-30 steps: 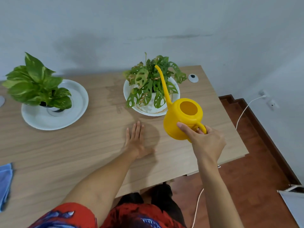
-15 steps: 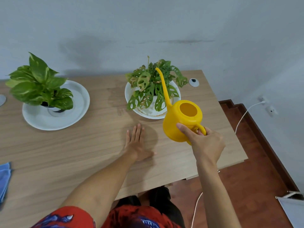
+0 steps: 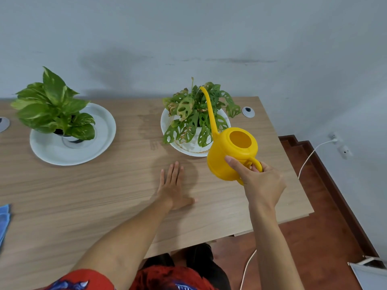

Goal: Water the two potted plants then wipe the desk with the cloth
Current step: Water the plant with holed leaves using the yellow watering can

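My right hand grips the handle of a yellow watering can, held above the wooden desk. Its long spout reaches up over the holey-leaved plant, which stands in a white saucer at the back right. A second plant with broad green leaves stands in a wider white saucer at the back left. My left hand lies flat on the desk, palm down, fingers apart, in front of the right plant. A blue cloth shows at the left edge.
A grey wall rises right behind the desk. Round cable grommets sit at the desk's back right and far left. The desk's right edge drops to a red-brown floor with a white cable running to a wall socket.
The view has tilted slightly, so the desk and plants sit lower in frame. The can and both hands hold almost the same pose over the right plant.
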